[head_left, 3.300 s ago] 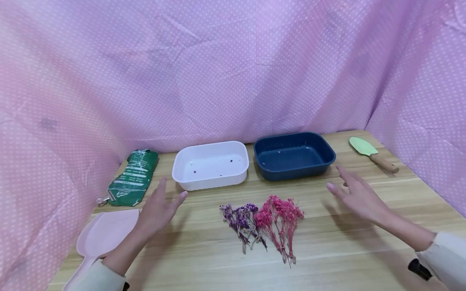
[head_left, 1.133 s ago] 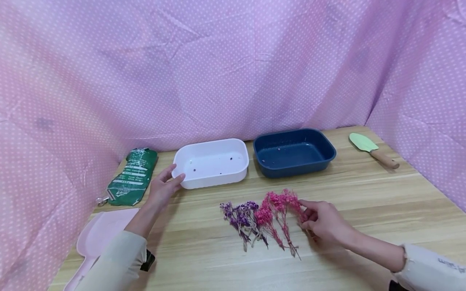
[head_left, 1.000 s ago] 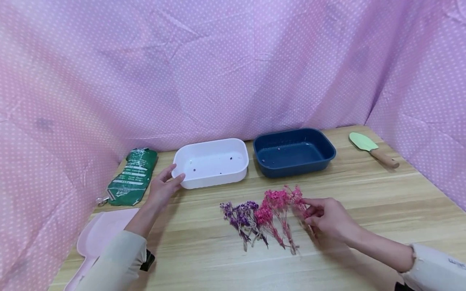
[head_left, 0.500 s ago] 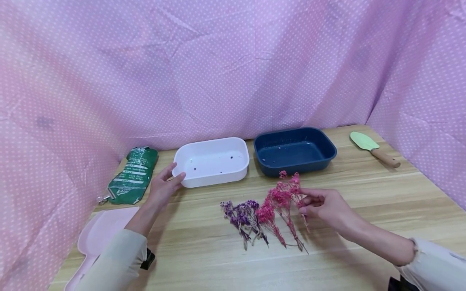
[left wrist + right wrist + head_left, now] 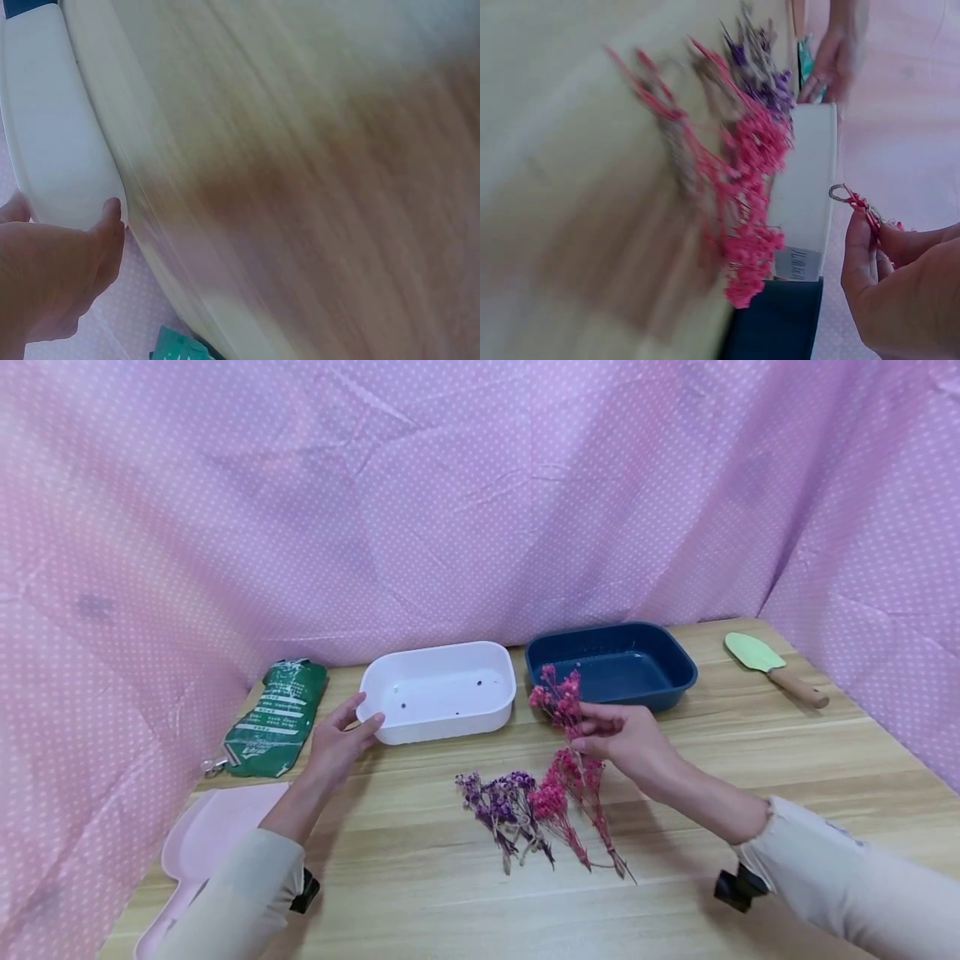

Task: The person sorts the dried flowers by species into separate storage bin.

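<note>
Pink bunch (image 5: pixel 558 695) of dried flowers is up off the desk (image 5: pixel 420 906), in the right hand (image 5: pixel 637 745); seen from the head, its blossoms stand in front of the near left part of the blue basin (image 5: pixel 663 699). That hand's grip is nearly closed: thumb and fingertips pinch the stems, and in the right wrist view a small twine loop (image 5: pixel 832 190) pokes out past them. The bunch should be very light, with thin, stiff, brittle stems and crumbly blossoms that may shed if squeezed. The gathered stems near the tie look the best place to pinch, gently; nothing about it seems slippery.

The left hand (image 5: pixel 339 739) holds the left end of the white basin (image 5: pixel 450 725), its grip spread so that the thumb lies at the near corner and the fingers at the end wall. The basin looks light, stiff and smooth, and is easiest to take by its rim or ends.

Two more pink bunches (image 5: pixel 550 800) lie on the desk beside purple flowers (image 5: pixel 508 797), their stems toward the person. A green bag (image 5: pixel 277 722) and pink scoop (image 5: pixel 217 831) lie at the left, a trowel (image 5: pixel 772 667) at the far right.
</note>
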Motion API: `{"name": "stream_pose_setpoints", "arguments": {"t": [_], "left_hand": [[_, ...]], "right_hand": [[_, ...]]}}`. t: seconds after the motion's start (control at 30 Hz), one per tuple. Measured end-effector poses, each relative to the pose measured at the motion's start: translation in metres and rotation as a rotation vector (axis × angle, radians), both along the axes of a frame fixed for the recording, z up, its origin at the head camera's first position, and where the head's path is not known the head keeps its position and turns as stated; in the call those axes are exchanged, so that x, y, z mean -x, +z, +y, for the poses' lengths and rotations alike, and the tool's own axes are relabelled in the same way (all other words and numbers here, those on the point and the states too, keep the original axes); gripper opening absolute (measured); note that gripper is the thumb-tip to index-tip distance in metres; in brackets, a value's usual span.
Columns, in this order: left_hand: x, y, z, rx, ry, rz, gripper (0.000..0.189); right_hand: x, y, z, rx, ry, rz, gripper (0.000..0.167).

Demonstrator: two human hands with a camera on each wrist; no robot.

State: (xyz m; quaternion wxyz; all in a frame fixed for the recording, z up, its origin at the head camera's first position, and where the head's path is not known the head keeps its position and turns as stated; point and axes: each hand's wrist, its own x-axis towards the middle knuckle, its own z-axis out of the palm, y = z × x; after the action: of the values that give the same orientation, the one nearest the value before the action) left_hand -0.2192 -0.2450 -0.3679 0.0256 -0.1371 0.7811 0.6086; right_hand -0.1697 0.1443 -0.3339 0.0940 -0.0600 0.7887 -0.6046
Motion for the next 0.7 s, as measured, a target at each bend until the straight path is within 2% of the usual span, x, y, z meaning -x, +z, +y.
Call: {"name": "stream_pose_setpoints", "arguments": {"t": [0.23, 0.33, 0.53, 0.7], "left_hand": [[0.001, 0.0, 0.001, 0.005, -0.004, -0.008, 0.071], [0.001, 0.0, 0.001, 0.007, -0.005, -0.007, 0.07], [0.0, 0.001, 0.0, 0.018, -0.01, -0.002, 0.071], [0.0, 0.0, 0.0, 0.016, -0.009, 0.003, 0.071]], "right_hand": [[0.037, 0.008, -0.022, 0.185, -0.011, -0.001, 0.061], [0.053, 0.014, -0.032, 0.221, -0.037, 0.009, 0.06], [0.081, 0.024, -0.054, 0.231, -0.081, 0.011, 0.059], [0.103, 0.024, -0.073, 0.21, -0.096, 0.008, 0.058]]}}
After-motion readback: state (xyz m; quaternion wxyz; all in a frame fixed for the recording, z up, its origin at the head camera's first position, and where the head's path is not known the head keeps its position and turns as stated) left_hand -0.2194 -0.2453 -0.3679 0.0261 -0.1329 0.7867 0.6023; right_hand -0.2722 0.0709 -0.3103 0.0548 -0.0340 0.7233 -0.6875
